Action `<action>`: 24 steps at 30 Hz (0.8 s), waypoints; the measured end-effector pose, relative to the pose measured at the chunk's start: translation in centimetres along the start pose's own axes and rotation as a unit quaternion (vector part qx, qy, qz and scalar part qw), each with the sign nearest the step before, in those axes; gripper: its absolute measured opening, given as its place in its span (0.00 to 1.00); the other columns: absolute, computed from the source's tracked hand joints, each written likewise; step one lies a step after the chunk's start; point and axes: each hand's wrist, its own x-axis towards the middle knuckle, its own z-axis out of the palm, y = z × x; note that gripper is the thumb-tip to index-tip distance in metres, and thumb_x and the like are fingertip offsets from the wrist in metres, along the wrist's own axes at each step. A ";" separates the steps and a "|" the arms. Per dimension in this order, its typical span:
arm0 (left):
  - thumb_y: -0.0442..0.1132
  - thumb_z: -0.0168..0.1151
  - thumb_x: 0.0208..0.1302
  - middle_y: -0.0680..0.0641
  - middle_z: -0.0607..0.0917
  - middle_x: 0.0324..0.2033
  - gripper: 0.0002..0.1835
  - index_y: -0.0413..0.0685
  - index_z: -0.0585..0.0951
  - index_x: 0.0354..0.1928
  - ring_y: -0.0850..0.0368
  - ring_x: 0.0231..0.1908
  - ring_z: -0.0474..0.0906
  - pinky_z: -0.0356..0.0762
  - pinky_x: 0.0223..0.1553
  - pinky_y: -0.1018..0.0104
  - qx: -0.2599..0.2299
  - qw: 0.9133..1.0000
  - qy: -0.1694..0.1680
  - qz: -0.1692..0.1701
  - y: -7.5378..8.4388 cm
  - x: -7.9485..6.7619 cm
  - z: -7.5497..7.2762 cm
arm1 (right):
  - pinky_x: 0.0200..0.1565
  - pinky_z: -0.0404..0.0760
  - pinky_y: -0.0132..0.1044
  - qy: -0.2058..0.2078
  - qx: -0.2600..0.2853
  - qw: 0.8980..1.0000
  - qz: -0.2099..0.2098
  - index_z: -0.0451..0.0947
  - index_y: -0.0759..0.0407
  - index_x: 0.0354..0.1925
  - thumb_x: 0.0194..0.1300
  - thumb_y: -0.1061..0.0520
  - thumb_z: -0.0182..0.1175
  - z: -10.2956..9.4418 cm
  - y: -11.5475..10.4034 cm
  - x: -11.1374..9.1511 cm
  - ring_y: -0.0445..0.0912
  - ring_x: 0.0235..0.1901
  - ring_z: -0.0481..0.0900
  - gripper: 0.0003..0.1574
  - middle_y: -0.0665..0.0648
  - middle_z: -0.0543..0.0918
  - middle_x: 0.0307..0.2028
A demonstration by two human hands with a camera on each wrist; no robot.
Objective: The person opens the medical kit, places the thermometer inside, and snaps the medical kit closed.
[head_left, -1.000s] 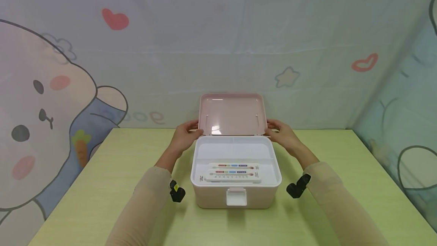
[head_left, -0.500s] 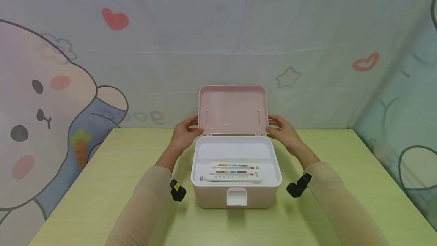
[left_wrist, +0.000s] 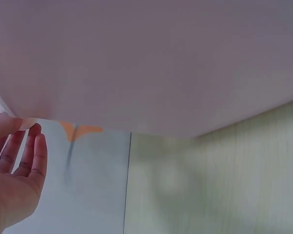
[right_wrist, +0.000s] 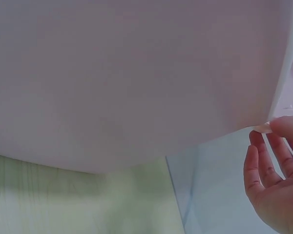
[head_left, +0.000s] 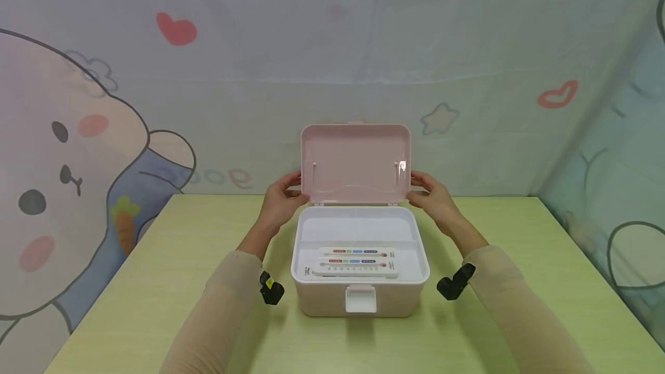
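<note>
A pale pink storage box [head_left: 322, 300] stands on the table with its pink lid [head_left: 355, 160] raised on the rear hinges. My left hand [head_left: 279, 204] pinches the lid's lower left edge, thumb in front and fingers behind. At the opposite lower edge my right hand [head_left: 434, 204] holds the lid the same way. In the wrist views the box's side wall fills most of the picture, with the left hand [left_wrist: 14, 180] and right hand [right_wrist: 278, 175] at its far corners. Two white thermometer-like strips [head_left: 358, 270] with coloured bars lie in the white tray [head_left: 332, 224].
A white latch [head_left: 361, 300] hangs at the box's front. The light wooden table [head_left: 171, 305] reaches back to a printed cloth backdrop [head_left: 332, 45]. Black wrist devices [head_left: 270, 290] sit below both cuffs, on either side of the box.
The lid has swung up from leaning back to nearly upright, its top edge rising in the head view. Both hands have shifted very slightly upward with it. The box has stayed put.
</note>
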 end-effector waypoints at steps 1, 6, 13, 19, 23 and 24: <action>0.30 0.62 0.56 0.44 0.76 0.54 0.29 0.52 0.71 0.62 0.48 0.48 0.77 0.77 0.44 0.62 -0.002 1.000 0.001 0.002 0.0 0.0 0.0 | 0.53 0.75 0.43 0.000 0.003 1.000 -0.001 0.55 0.60 0.68 0.64 0.63 0.54 0.0 0.0 0.0 0.58 0.56 0.70 0.36 0.66 0.65 0.60; 0.27 0.62 0.56 0.42 0.76 0.54 0.30 0.50 0.70 0.62 0.45 0.47 0.76 0.76 0.44 0.63 -0.018 1.000 0.002 0.013 0.4 0.0 0.0 | 0.51 0.76 0.38 0.000 0.020 1.000 -0.006 0.54 0.59 0.68 0.64 0.63 0.55 -0.2 -0.2 -0.2 0.53 0.53 0.72 0.37 0.66 0.65 0.60; 0.27 0.60 0.57 0.42 0.77 0.52 0.27 0.48 0.72 0.59 0.47 0.46 0.77 0.77 0.45 0.65 -0.043 0.998 0.008 0.037 0.5 0.0 -0.1 | 0.43 0.77 0.28 0.006 0.030 0.999 -0.011 0.55 0.58 0.67 0.63 0.64 0.56 -0.3 -0.2 -0.1 0.40 0.45 0.74 0.37 0.63 0.66 0.58; 0.26 0.59 0.57 0.42 0.77 0.51 0.24 0.45 0.74 0.57 0.47 0.48 0.77 0.79 0.44 0.65 -0.063 0.997 0.010 0.037 0.7 -0.1 -0.3 | 0.43 0.77 0.28 0.006 0.041 0.999 -0.022 0.58 0.58 0.65 0.61 0.66 0.57 -0.4 -0.1 -0.1 0.40 0.45 0.74 0.36 0.55 0.70 0.53; 0.27 0.60 0.57 0.42 0.78 0.51 0.22 0.45 0.74 0.55 0.48 0.49 0.76 0.79 0.44 0.65 -0.057 0.998 0.009 0.035 1.0 -0.3 -0.5 | 0.44 0.77 0.31 0.003 0.044 0.999 -0.031 0.60 0.58 0.63 0.60 0.67 0.57 -0.4 -0.3 -0.3 0.42 0.46 0.74 0.34 0.52 0.71 0.51; 0.28 0.60 0.58 0.42 0.78 0.51 0.22 0.45 0.74 0.55 0.48 0.50 0.76 0.79 0.44 0.65 -0.056 0.998 0.007 0.035 1.1 -0.3 -0.6 | 0.45 0.77 0.32 0.003 0.043 0.999 -0.034 0.61 0.57 0.63 0.60 0.67 0.57 -0.4 -0.3 -0.3 0.43 0.46 0.74 0.33 0.52 0.71 0.51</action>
